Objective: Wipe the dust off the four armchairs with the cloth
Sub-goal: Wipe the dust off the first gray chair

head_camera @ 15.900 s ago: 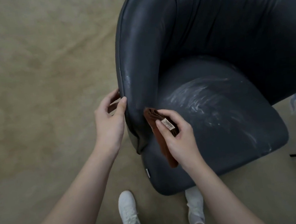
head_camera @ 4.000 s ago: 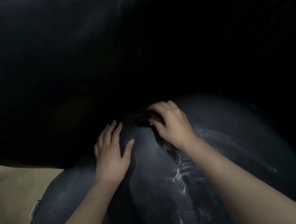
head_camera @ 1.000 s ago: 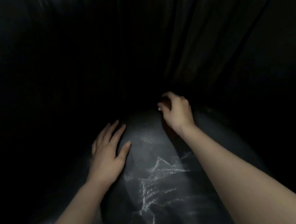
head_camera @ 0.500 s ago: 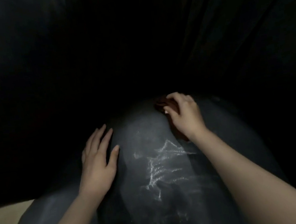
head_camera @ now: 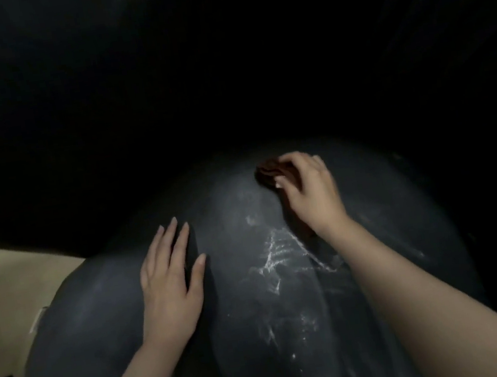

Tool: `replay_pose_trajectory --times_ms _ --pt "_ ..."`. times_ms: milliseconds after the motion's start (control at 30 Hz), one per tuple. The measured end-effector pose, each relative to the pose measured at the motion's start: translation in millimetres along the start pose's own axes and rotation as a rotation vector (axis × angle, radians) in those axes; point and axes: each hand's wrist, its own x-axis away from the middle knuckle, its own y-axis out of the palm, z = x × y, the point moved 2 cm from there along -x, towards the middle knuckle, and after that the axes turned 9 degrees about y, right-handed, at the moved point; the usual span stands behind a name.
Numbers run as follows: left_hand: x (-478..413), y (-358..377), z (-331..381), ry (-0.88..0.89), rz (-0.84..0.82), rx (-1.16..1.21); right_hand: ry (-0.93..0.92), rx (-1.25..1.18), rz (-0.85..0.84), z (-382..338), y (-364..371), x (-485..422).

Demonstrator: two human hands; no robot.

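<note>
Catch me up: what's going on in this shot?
A person is bent over a dark armchair, wiping its seat. The right hand grips a brown cloth near the back of the seat, where it meets the backrest. The left hand lies flat on the seat, fingers straight. White dust streaks show on the seat between the two arms, so this chair is not done yet. The view is very dark.

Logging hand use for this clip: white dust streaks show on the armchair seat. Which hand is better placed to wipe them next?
Right. The right hand grips the brown cloth just beyond the dust streaks on the armchair seat; the left hand lies flat on the seat, empty.
</note>
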Motion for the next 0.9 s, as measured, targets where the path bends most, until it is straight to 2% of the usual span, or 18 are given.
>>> replay_pose_trajectory --times_ms 133,267,400,467,633,767,900 --pt "1.0 -0.9 -7.9 -0.015 -0.002 0.042 -0.224 -0.040 -0.124 -38.8 29.7 40.4" --pt "-1.1 -1.4 -8.5 -0.011 0.009 0.064 -0.293 -0.071 -0.265 -28.2 19.0 59.7" --pt "0.4 -2.4 -6.6 -0.016 0.028 0.094 -0.155 -0.030 -0.048 -11.4 3.6 26.7" --pt "0.1 -1.5 -7.2 -0.014 0.033 0.111 -0.124 0.012 0.003 -12.6 8.5 19.7" --pt "8.0 -6.1 -8.3 0.009 0.063 0.160 -0.285 0.013 -0.134 -33.4 29.9 66.9" --pt "33.9 -11.4 -6.4 0.004 0.037 0.088 -0.354 -0.025 -0.252 -24.3 21.2 99.3" --pt "61.8 -18.3 -9.8 -0.036 0.058 0.032 -0.200 -0.006 -0.099 -18.0 11.6 84.9"
